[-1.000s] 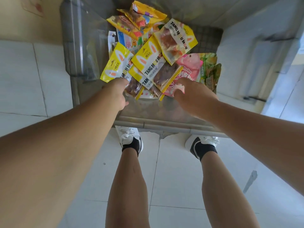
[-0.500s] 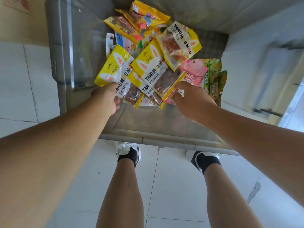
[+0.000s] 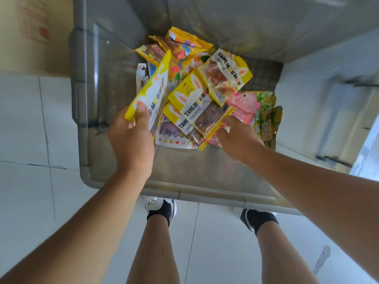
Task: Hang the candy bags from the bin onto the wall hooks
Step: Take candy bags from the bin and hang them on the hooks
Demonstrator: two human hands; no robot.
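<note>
A clear grey plastic bin (image 3: 184, 191) on the floor holds several candy bags in a heap. My left hand (image 3: 133, 140) grips a yellow candy bag (image 3: 152, 91) by its lower corner and holds it tilted on edge above the pile. My right hand (image 3: 238, 138) reaches into the bin with fingers apart, its fingertips at the edge of a yellow bag (image 3: 203, 113) and a pink bag (image 3: 244, 103). Another yellow bag (image 3: 223, 76) lies further back. No wall hooks are in view.
White floor tiles (image 3: 24, 140) surround the bin. A cardboard box (image 3: 32, 27) stands at the upper left. My legs and white shoes (image 3: 160, 206) are just in front of the bin's near rim. A pale wall or cabinet (image 3: 328, 119) runs along the right.
My left hand has closed on the leftmost yellow bag and lifted it off the pile, turning it on edge. My right hand has opened and stayed at the pink bag.
</note>
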